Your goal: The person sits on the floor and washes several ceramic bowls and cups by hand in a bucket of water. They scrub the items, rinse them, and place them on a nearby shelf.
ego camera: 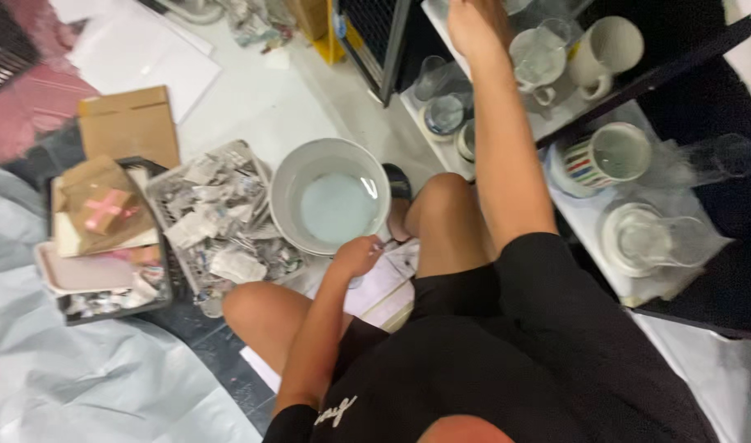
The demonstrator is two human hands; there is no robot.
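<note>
I am squatting on the floor in black shorts. My left hand (357, 256) is closed on the near rim of a grey bucket (287, 182) with water in it, which stands between my knees and a basket. My right hand (476, 25) reaches up to a white shelf (554, 123) in a dark cabinet, resting among glass mugs (539, 57); whether it grips anything is hidden at the frame's top. A white ceramic mug (609, 45) stands just right of that hand.
A striped mug (609, 156) and clear glasses (658, 238) sit on lower shelves at the right. Left of the bucket are a basket of crumpled paper (219, 221) and a tray with cardboard and a wrapped packet (105, 209). A grey sheet (63, 369) covers the floor.
</note>
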